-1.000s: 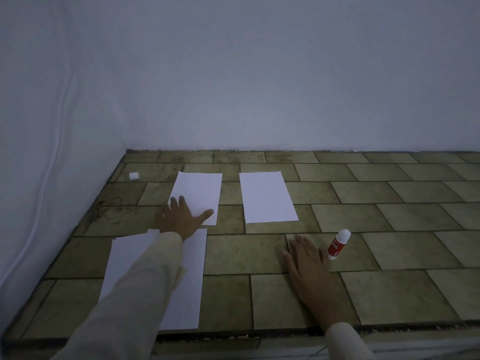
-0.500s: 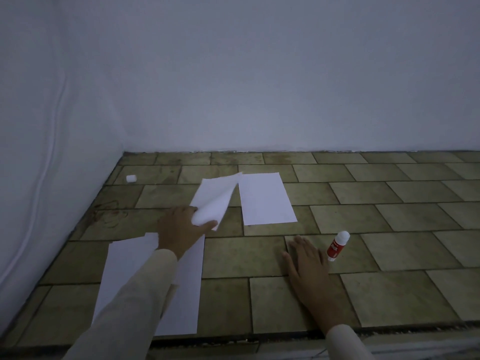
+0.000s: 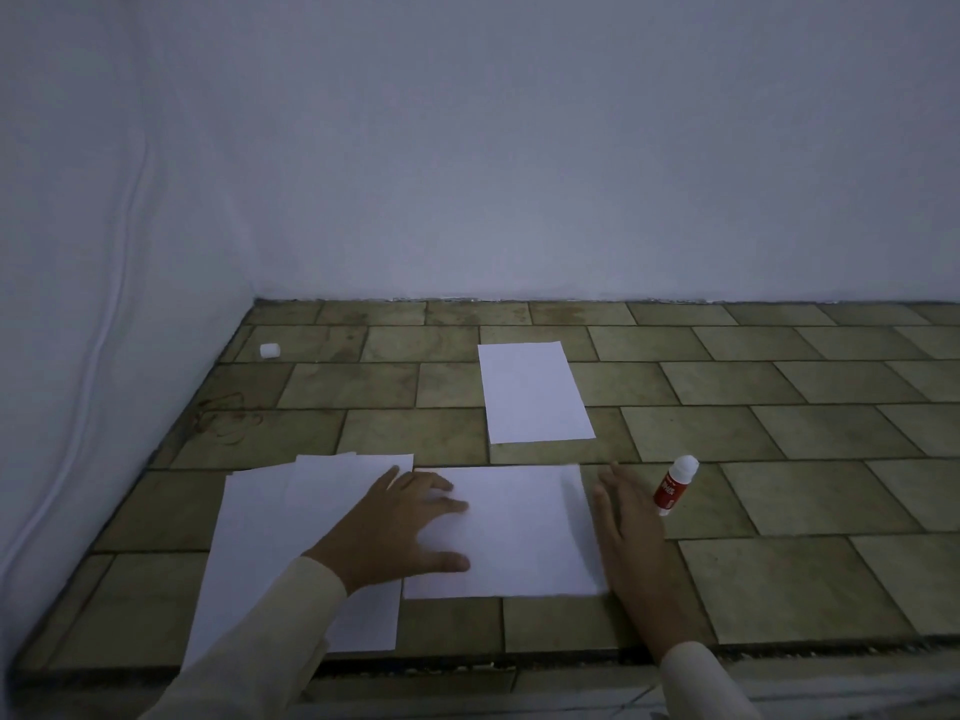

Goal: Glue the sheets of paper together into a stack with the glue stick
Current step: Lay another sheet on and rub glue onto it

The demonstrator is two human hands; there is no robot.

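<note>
A: Starting with the biggest thing, what fills the frame?

B: White walls [image 3: 519, 148] take the whole upper half and the left side. Below them a floor of olive-brown tiles [image 3: 779, 407] covers the lower half, ending in a dark edge along the bottom.

A: And the paper?

B: At lower left lies a pile of white sheets [image 3: 270, 537], loosely overlapped, their far edges not lined up. Just to its right, at lower centre, a single sheet [image 3: 519, 532] lies flat, its left edge meeting the pile. Farther up, at centre, another sheet [image 3: 532, 392] lies alone, well apart from both.

A: Where are the hands?

B: The left hand [image 3: 395, 532] comes in from the lower left in a pale sleeve [image 3: 249, 646]. It lies flat, fingers spread, across the seam where the pile meets the lower-centre sheet, fingertips on that sheet. It pinches nothing. The right hand [image 3: 631, 532] comes up from the bottom right, also flat, fingers extended and holding nothing. It rests along that sheet's right edge; whether it is on the paper or on the tile beside it, I cannot tell.

A: The glue stick?

B: It lies tilted on the tiles just right of the right hand's fingers, untouched. The glue stick [image 3: 674, 485] has a red label and a white top.

A: Anything smaller?

B: A small white cap-like object [image 3: 270, 350] near the left wall, at middle left.
</note>
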